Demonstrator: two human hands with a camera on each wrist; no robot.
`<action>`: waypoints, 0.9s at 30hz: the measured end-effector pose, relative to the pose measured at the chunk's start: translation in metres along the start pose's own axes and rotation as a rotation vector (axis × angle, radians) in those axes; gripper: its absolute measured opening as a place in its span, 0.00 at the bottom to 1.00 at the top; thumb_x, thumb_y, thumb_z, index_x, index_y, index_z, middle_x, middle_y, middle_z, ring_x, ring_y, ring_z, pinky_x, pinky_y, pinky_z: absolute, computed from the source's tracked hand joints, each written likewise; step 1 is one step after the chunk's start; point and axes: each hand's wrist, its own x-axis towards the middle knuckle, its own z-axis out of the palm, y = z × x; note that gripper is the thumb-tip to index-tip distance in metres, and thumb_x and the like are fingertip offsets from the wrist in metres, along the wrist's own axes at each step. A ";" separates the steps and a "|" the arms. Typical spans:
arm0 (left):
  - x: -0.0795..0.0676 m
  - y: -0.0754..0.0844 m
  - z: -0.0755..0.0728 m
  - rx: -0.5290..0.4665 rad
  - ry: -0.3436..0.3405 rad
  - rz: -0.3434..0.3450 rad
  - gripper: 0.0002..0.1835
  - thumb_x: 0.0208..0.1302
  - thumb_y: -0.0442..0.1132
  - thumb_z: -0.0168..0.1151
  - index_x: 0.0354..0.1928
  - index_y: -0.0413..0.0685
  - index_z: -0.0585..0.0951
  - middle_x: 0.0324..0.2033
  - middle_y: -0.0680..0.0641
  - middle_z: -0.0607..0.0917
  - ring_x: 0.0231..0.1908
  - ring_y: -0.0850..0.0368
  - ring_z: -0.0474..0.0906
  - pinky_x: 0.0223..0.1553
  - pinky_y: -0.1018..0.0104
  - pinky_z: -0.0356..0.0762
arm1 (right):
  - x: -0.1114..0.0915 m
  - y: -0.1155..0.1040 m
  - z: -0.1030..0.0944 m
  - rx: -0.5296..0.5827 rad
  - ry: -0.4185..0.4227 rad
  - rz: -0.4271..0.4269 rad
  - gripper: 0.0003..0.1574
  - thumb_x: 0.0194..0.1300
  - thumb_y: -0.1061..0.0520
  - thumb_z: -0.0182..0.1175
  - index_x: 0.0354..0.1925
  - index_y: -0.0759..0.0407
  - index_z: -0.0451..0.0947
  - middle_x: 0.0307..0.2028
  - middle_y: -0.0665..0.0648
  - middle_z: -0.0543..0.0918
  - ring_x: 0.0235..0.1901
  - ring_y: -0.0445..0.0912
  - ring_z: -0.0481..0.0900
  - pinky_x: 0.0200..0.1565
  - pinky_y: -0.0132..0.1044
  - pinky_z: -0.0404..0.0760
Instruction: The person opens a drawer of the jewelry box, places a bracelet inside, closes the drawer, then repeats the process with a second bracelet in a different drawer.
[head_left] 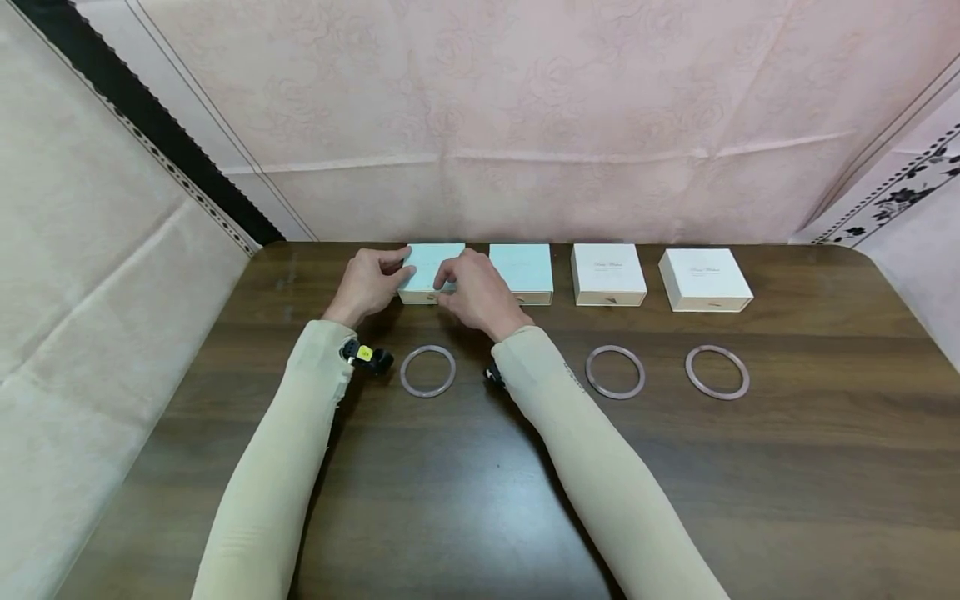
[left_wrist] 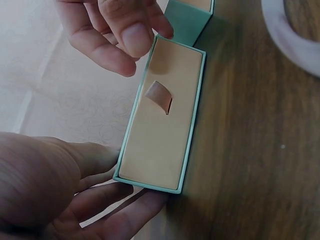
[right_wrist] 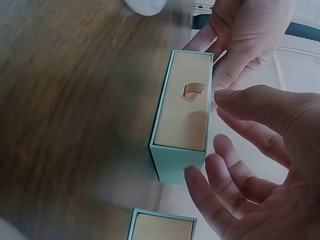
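Observation:
At the far edge, my left hand point(head_left: 367, 283) holds the left end of the leftmost turquoise drawer box point(head_left: 429, 265). Its thumb and fingers bracket that end in the left wrist view. The box front point(left_wrist: 155, 145) is tan, with a small ribbon pull tab point(left_wrist: 159, 96) at its middle. My right hand point(head_left: 480, 292) hovers at the box's right end, fingers loosely bent and nothing between them. In the right wrist view, the right hand's thumb and fingertips point(right_wrist: 194, 175) come close to the box's top and end. A pale bangle point(head_left: 427, 372) lies in front, between the wrists.
A second turquoise box point(head_left: 525, 268) stands to the right, partly behind the right hand. Further right are a white box point(head_left: 608, 271) and another white box point(head_left: 705, 275). Two more bangles lie before these, one left point(head_left: 590, 377) and one right point(head_left: 738, 383). A pink cloth point(head_left: 525, 125) hangs behind the table.

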 end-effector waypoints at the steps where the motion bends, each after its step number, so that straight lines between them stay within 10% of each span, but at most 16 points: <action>1: 0.000 0.000 0.000 0.000 -0.002 0.000 0.25 0.76 0.45 0.59 0.71 0.51 0.73 0.68 0.43 0.78 0.62 0.46 0.77 0.58 0.50 0.78 | 0.000 0.000 0.000 0.000 -0.001 -0.001 0.07 0.68 0.57 0.67 0.43 0.53 0.89 0.50 0.56 0.82 0.53 0.49 0.76 0.58 0.44 0.77; 14: 0.001 0.000 0.002 -0.009 -0.009 0.019 0.24 0.76 0.46 0.59 0.71 0.53 0.74 0.67 0.47 0.79 0.45 0.51 0.81 0.36 0.69 0.76 | 0.004 -0.001 0.003 0.024 -0.018 0.018 0.07 0.68 0.58 0.66 0.40 0.54 0.91 0.47 0.51 0.87 0.48 0.46 0.79 0.50 0.40 0.81; 21: 0.001 -0.001 0.002 0.012 -0.021 0.024 0.24 0.76 0.45 0.59 0.71 0.50 0.74 0.71 0.51 0.74 0.61 0.49 0.79 0.48 0.61 0.78 | 0.008 0.000 0.006 0.012 -0.020 0.021 0.07 0.68 0.59 0.67 0.39 0.53 0.92 0.44 0.49 0.89 0.48 0.45 0.81 0.50 0.39 0.82; 27: 0.001 -0.001 -0.001 0.023 -0.007 0.040 0.23 0.76 0.45 0.59 0.70 0.50 0.75 0.69 0.48 0.77 0.47 0.51 0.82 0.36 0.68 0.76 | 0.010 -0.004 0.006 -0.001 -0.017 0.018 0.09 0.68 0.61 0.65 0.37 0.53 0.92 0.41 0.48 0.90 0.45 0.43 0.81 0.45 0.38 0.83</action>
